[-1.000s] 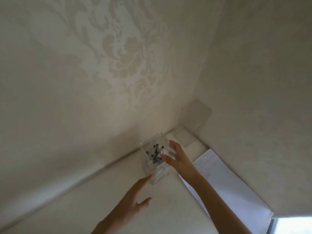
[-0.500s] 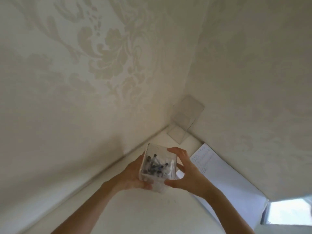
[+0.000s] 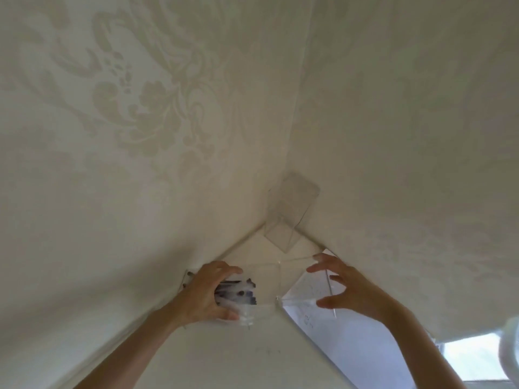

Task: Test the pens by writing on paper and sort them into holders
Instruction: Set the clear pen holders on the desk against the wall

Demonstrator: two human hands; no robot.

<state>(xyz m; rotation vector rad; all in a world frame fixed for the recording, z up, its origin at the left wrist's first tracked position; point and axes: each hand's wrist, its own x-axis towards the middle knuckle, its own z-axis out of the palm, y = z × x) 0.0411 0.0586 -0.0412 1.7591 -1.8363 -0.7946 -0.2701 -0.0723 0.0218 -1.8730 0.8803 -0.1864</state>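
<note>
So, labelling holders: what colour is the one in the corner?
The corner holder is clear; head view.

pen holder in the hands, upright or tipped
Tipped on its side: the clear pen holder lies across between the left hand and right hand, its pens bunched sideways by the left hand.

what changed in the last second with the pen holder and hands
The clear holder with the pens was lifted off the desk and tipped onto its side, pens toward the left. The left hand, which was reaching, now grips its pen end; the right hand holds the other end. The empty holder in the corner and the paper stayed put.
</note>
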